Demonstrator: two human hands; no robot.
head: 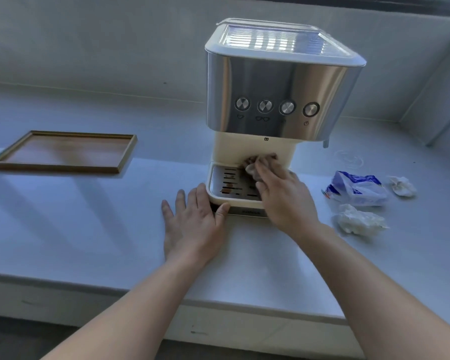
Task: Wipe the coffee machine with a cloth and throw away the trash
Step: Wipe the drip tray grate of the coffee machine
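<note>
Your left hand (192,224) lies flat and empty on the white countertop (89,229), thumb against the cream-and-steel coffee machine (278,100), likely to steady it, while your right hand (283,196) presses a crumpled pinkish cloth (255,167) over its slotted drip tray (226,183), trash waiting toward the right edge.

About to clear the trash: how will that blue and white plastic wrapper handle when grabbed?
The plastic wrapper lies crumpled and slack on the counter, so it is probably floppy and very light. Its glossy film may slip; pinching a fold should hold better than pushing it.
</note>
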